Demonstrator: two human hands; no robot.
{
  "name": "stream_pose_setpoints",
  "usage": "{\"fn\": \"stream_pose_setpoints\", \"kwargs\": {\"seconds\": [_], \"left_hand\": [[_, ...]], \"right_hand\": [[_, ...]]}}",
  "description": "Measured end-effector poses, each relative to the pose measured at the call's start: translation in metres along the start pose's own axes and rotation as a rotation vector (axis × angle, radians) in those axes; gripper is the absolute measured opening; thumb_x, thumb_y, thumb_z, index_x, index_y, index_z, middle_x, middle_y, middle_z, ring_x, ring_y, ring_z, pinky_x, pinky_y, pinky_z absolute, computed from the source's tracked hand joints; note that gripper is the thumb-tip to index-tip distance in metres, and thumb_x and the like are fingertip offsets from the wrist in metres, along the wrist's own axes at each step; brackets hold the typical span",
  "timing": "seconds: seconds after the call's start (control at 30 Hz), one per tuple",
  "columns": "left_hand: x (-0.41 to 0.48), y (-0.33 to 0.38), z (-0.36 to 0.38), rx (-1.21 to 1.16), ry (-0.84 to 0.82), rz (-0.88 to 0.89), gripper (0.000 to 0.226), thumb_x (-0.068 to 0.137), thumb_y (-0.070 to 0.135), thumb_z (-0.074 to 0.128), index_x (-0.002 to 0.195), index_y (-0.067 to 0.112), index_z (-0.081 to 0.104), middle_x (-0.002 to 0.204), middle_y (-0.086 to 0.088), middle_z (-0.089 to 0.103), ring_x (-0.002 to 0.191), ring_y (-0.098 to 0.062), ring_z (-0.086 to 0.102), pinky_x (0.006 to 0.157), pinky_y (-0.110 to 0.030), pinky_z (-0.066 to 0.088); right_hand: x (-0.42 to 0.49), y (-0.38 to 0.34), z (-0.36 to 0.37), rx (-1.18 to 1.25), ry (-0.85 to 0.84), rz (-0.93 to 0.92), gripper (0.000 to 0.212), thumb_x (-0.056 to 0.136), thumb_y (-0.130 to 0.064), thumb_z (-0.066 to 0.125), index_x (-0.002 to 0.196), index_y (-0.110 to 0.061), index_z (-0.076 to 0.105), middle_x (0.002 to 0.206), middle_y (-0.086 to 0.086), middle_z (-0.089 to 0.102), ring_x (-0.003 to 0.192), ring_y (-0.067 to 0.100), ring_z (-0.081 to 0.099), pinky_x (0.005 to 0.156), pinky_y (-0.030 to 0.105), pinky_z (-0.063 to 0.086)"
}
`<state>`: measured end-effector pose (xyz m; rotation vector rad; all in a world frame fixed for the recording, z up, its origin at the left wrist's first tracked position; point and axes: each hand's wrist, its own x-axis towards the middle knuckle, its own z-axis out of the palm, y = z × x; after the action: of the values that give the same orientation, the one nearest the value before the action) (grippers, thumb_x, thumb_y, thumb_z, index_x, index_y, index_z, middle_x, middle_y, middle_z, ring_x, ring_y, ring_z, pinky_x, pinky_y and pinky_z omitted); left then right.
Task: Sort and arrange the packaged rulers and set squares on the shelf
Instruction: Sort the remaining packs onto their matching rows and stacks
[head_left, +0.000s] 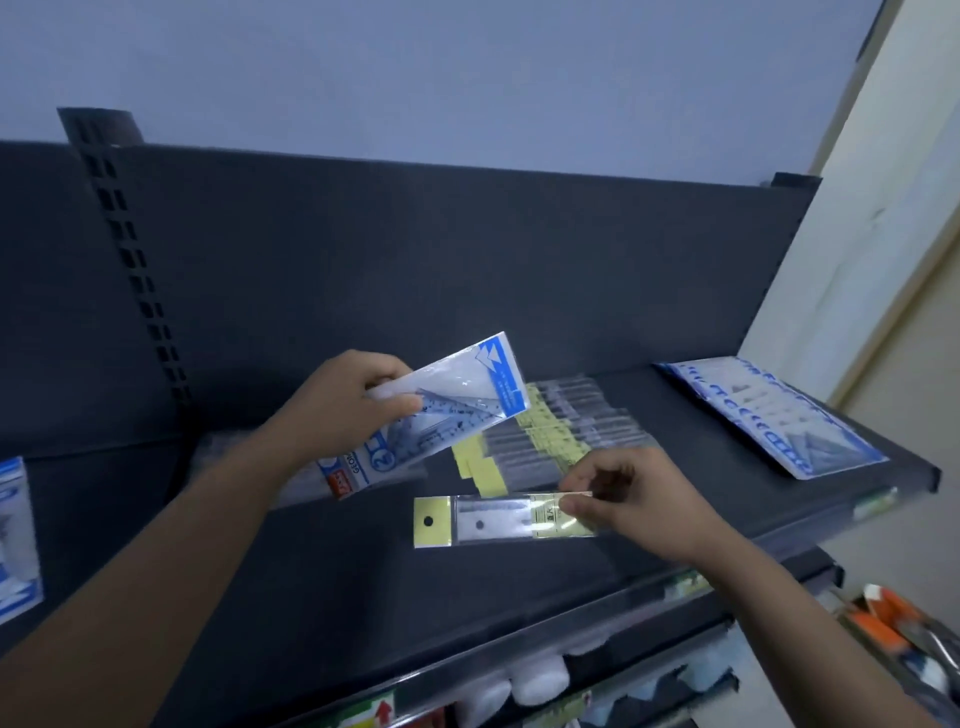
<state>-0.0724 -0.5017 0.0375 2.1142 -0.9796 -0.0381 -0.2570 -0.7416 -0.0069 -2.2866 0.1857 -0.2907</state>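
Packaged ruler (493, 519) on a yellow card lies level just over the front of the dark shelf (363, 582), its right end pinched between thumb and fingers of the right hand (639, 504). The left hand (343, 405) grips a blue set-square pack (457, 400), tilted up to the right, above the shelf. Behind both, a row of yellow-carded ruler packs (566, 436) lies overlapping. Blue set-square packs (769, 415) are stacked at the shelf's right end, well apart.

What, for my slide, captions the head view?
Left hand holds blue set-square pack; right hand pinches clear yellow ruler pack.
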Motion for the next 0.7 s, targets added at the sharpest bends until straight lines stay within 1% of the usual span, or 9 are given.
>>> {"fn": "stream_pose_setpoints", "kwargs": {"seconds": [0.13,0.23,0.33,0.4,0.47,0.5,0.57,0.63,0.7], "left_hand": [[0.037,-0.002,0.018,-0.027,-0.039,-0.012,0.005,0.085,0.019,0.071,0.080,0.019,0.070,0.077,0.003,0.070,0.075,-0.017,0.065,0.070,-0.035,0.049],[0.054,-0.001,0.029,-0.028,-0.043,-0.027,0.006,0.085,0.017,0.072,0.082,0.012,0.070,0.081,-0.005,0.071,0.077,-0.020,0.066,0.072,-0.035,0.049],[0.067,0.000,0.037,0.013,-0.046,-0.098,0.005,0.086,0.018,0.071,0.086,0.014,0.071,0.083,-0.003,0.072,0.082,-0.022,0.068,0.074,-0.040,0.052],[0.072,0.005,0.043,-0.012,-0.045,-0.161,0.005,0.086,0.020,0.070,0.088,0.016,0.070,0.083,0.000,0.073,0.078,-0.015,0.069,0.066,-0.030,0.053],[0.074,0.014,0.051,-0.131,-0.026,-0.247,0.006,0.086,0.021,0.070,0.089,0.016,0.070,0.081,0.001,0.075,0.071,-0.011,0.071,0.058,-0.019,0.053],[0.074,0.020,0.057,-0.189,-0.006,-0.292,0.006,0.086,0.020,0.070,0.089,0.016,0.070,0.081,0.001,0.075,0.069,-0.011,0.071,0.056,-0.018,0.053],[0.075,0.032,0.068,-0.209,0.022,-0.342,0.006,0.086,0.017,0.070,0.090,0.013,0.069,0.080,-0.002,0.076,0.066,-0.011,0.071,0.055,-0.018,0.053],[0.075,0.047,0.079,-0.189,0.012,-0.323,0.009,0.085,0.011,0.070,0.092,0.006,0.069,0.081,-0.007,0.075,0.064,-0.010,0.069,0.055,-0.019,0.053],[0.076,0.062,0.091,-0.207,-0.029,-0.291,0.010,0.085,0.009,0.069,0.092,0.001,0.068,0.080,-0.012,0.074,0.062,-0.010,0.067,0.052,-0.018,0.050]], "right_hand": [[0.035,0.035,-0.017,-0.068,-0.028,0.006,0.011,0.077,-0.018,0.079,0.072,-0.026,0.073,0.071,-0.013,0.070,0.066,0.009,0.064,0.065,0.028,0.052],[0.056,0.062,-0.027,-0.058,-0.047,0.007,0.013,0.076,-0.015,0.079,0.072,-0.025,0.072,0.066,-0.018,0.066,0.059,-0.001,0.057,0.059,0.015,0.045],[0.078,0.083,-0.034,-0.004,-0.106,-0.030,0.017,0.076,-0.013,0.079,0.072,-0.027,0.072,0.066,-0.017,0.066,0.059,-0.003,0.056,0.059,0.013,0.043],[0.090,0.095,-0.036,0.037,-0.183,-0.060,0.016,0.076,-0.014,0.079,0.075,-0.028,0.072,0.067,-0.015,0.065,0.064,-0.002,0.057,0.063,0.014,0.044],[0.097,0.105,-0.038,0.025,-0.236,-0.092,0.015,0.077,-0.018,0.079,0.079,-0.031,0.071,0.070,-0.018,0.063,0.067,-0.003,0.056,0.065,0.013,0.043],[0.099,0.108,-0.039,-0.004,-0.225,-0.119,0.015,0.078,-0.020,0.078,0.083,-0.032,0.071,0.073,-0.018,0.063,0.069,-0.002,0.057,0.066,0.013,0.042],[0.102,0.113,-0.045,-0.028,-0.111,-0.174,0.022,0.078,-0.021,0.077,0.094,-0.032,0.069,0.087,-0.015,0.062,0.078,0.000,0.057,0.069,0.012,0.043],[0.102,0.114,-0.056,0.043,0.023,-0.199,0.034,0.078,-0.021,0.076,0.107,-0.033,0.063,0.101,-0.014,0.059,0.088,0.001,0.056,0.075,0.010,0.044],[0.102,0.114,-0.074,0.143,0.086,-0.220,0.048,0.077,-0.027,0.076,0.120,-0.034,0.055,0.115,-0.015,0.053,0.099,0.000,0.054,0.081,0.007,0.042]]}}
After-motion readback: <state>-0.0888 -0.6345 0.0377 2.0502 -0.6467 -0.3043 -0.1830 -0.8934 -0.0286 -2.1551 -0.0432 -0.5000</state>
